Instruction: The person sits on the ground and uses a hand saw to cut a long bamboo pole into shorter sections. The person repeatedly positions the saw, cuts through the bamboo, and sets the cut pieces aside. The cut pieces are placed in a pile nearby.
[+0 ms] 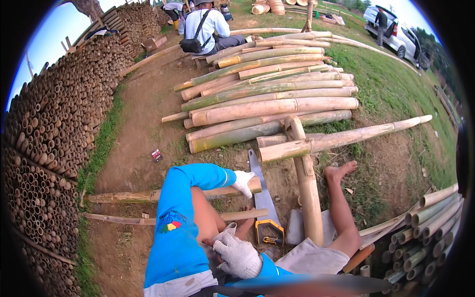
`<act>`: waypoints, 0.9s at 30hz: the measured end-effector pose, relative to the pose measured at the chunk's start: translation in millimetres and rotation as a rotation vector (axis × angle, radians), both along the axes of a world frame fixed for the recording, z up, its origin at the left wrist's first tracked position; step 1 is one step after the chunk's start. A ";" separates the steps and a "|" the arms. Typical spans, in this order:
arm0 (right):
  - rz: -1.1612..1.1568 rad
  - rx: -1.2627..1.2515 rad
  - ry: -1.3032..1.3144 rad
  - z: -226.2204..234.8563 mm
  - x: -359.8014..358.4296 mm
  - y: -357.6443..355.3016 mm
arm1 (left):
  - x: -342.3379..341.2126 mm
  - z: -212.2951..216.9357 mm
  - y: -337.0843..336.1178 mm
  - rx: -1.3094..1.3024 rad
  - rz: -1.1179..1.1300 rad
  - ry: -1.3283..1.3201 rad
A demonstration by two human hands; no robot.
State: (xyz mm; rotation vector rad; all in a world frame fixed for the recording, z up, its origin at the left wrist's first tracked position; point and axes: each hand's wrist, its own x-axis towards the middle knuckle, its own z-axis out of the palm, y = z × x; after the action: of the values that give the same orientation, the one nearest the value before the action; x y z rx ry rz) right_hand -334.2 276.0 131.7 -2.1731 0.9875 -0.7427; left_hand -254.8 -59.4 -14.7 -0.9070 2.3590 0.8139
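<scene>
My left hand (pixel 243 183), in a white knit glove, wraps over the cut end of a bamboo pole (pixel 123 197) lying low across the ground to the left. My right hand (pixel 239 255), also gloved, rests in my lap with its fingers curled against my light shorts; whatever it may hold is hidden. Between my legs is a hand saw (pixel 265 200), its black and yellow handle nearest me and its blade pointing away. A thinner bamboo strip (pixel 123 219) runs beside the gripped pole. Right of the saw, an upright bamboo post (pixel 308 203) supports a slanting bamboo pole (pixel 366 137).
Ahead lies a wide pile of bamboo poles (pixel 272 94). Tall stacks of cut bamboo (pixel 59 128) line the left, and more cut lengths (pixel 425 232) lie at the lower right. A person (pixel 213 29) sits beyond the pile. A small red packet (pixel 157 155) is on the dirt.
</scene>
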 end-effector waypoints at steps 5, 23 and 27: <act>0.005 0.058 0.126 5.8 6.0 -6.1 | 3.0 -7.8 -0.5 -0.028 -0.001 0.062; 0.010 -0.030 -0.081 -9.3 1.0 -3.7 | 5.3 -11.0 -2.1 -0.022 0.006 0.064; -0.068 0.000 -0.149 -40.2 -6.1 2.5 | 5.8 -11.4 -1.7 -0.024 0.000 0.064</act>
State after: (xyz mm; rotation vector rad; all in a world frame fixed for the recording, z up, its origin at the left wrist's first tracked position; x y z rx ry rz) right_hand -340.3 278.5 91.5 -2.0597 0.9882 -0.9226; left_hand -248.9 -61.0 -26.1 -0.9033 2.4284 0.8274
